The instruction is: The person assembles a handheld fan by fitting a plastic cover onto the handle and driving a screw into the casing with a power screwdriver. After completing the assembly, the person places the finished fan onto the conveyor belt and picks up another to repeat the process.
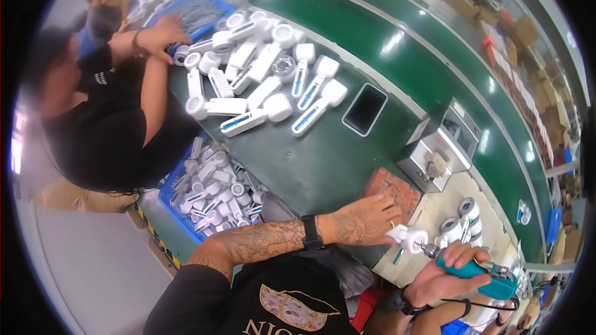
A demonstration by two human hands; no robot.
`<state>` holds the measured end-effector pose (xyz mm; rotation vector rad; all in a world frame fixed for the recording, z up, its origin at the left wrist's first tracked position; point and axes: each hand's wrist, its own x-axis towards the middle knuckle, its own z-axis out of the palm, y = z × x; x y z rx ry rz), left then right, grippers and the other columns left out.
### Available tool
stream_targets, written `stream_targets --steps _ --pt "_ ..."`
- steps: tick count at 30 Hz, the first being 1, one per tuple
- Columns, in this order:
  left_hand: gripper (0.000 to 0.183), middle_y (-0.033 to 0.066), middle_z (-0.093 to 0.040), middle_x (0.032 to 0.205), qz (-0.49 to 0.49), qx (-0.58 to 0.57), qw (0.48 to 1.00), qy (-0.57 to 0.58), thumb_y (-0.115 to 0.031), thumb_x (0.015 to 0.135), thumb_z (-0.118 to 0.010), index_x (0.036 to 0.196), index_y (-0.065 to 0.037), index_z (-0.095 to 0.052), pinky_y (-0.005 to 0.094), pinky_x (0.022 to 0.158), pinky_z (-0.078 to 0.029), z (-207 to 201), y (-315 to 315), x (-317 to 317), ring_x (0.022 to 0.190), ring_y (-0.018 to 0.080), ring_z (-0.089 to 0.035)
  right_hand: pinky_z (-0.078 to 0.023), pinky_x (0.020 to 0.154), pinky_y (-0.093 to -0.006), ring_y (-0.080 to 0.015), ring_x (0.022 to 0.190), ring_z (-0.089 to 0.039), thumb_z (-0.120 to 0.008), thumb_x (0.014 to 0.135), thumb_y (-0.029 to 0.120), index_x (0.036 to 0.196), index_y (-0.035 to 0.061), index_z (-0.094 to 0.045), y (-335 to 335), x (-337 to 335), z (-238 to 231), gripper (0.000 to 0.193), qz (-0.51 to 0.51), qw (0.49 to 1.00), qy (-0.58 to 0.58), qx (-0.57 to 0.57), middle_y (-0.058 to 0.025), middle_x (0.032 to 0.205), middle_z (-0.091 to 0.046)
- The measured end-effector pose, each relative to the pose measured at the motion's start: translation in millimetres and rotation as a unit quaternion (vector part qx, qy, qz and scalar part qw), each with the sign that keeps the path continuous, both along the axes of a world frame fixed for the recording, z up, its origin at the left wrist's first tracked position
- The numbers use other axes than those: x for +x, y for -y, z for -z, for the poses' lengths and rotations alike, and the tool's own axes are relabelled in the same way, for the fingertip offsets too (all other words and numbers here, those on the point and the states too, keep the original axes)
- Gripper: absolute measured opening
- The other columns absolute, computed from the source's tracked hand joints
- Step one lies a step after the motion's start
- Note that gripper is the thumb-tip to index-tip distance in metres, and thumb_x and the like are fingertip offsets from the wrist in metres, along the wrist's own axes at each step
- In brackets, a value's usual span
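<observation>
Your left hand (360, 223) pinches the white housing (413, 240) just beside the red block (392, 187), seemingly bracing it against the teal driver (498, 286) (right hand (452, 275) wrapped round it)

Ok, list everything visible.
Flat worktable: one, green, centre
Rectangular plastic bins: two, blue, left
Rounded plastic devices: many, white, worktable, lower bin
Rectangular phone: one, black, worktable
Boxy metal machine: one, silver, right
Worn slab: one, reddish, beside machine
Long conveyor: at least one, green, beyond worktable
Cardboard boxes: several, brown, far right
People: two or more, nearest black-clothed, left
Power screwdriver: one, teal, lower right
Left hand: one, touching a device
Right hand: one, holding the screwdriver
</observation>
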<state>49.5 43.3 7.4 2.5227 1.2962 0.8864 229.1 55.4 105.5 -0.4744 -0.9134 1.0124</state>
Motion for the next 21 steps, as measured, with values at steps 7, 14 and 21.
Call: stream_targets --steps 7,14,21 --pt "0.014 0.0107 -0.067 0.098 -0.117 -0.037 0.932 0.341 -0.012 0.091 -0.073 0.100 -0.004 -0.064 0.0354 0.079 -0.054 -11 14 -32 0.089 0.0266 -0.068 -0.029 0.054 -0.0228 -0.0091 0.057 -0.033 -0.047 0.104 0.054 0.104 0.0059 -0.056 14 18 -2 0.049 0.017 1.000 0.023 0.007 0.0016 0.067 -0.038" --pt "0.023 0.0038 -0.066 0.109 -0.251 -0.048 0.545 0.799 -0.022 0.102 -0.061 0.118 -0.005 -0.063 0.0294 0.085 -0.050 -30 22 -149 0.100 0.0123 -0.063 -0.032 0.048 -0.0239 -0.0115 0.049 -0.039 -0.044 0.102 0.063 0.101 0.0067 -0.049 21 21 13 0.056 0.097 0.992 0.036 -0.078 -0.0010 0.063 -0.041" --pt "0.027 0.0086 -0.065 0.113 -0.355 0.161 0.591 0.706 -0.019 0.102 -0.061 0.120 0.001 -0.063 0.0316 0.085 -0.050 -43 27 -337 0.098 0.0146 -0.062 -0.036 0.050 -0.0247 -0.0133 0.053 -0.043 -0.048 0.098 0.067 0.106 0.0054 -0.051 39 55 34 0.062 0.087 0.985 0.129 -0.078 -0.0025 0.062 -0.044"
